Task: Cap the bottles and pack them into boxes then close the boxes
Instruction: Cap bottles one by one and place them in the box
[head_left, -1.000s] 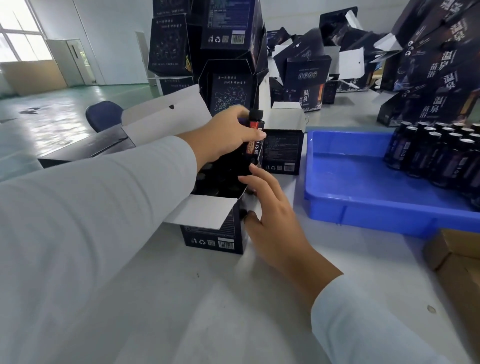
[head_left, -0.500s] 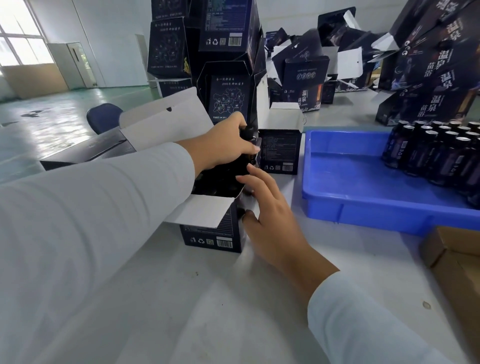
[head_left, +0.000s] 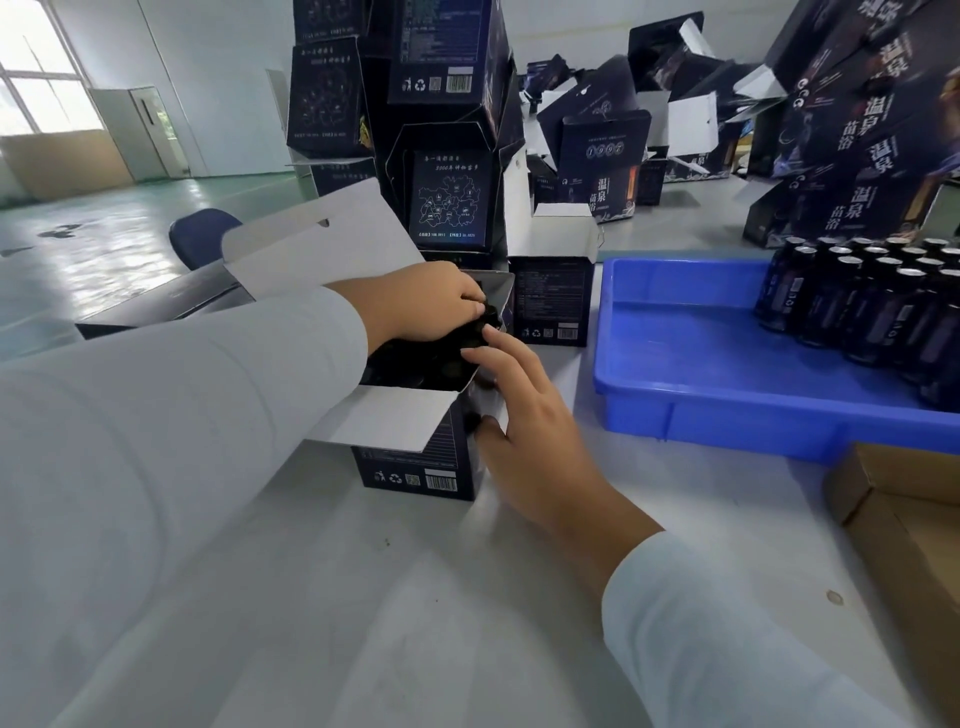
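Open dark box (head_left: 415, 462) mid-pack, more bottles waiting in the blue tray (head_left: 691, 410)

The box stands upright just left of the tray with its white flaps folded out and dark bottles (head_left: 415, 358) packed inside. Inside the tray, at its far right end, a cluster of dark bottles with silvery caps (head_left: 878, 301) stands upright.

Left hand (head_left: 431, 304) now lower, bottle (head_left: 480, 325) sunk from above the open box (head_left: 415, 457) down into it.
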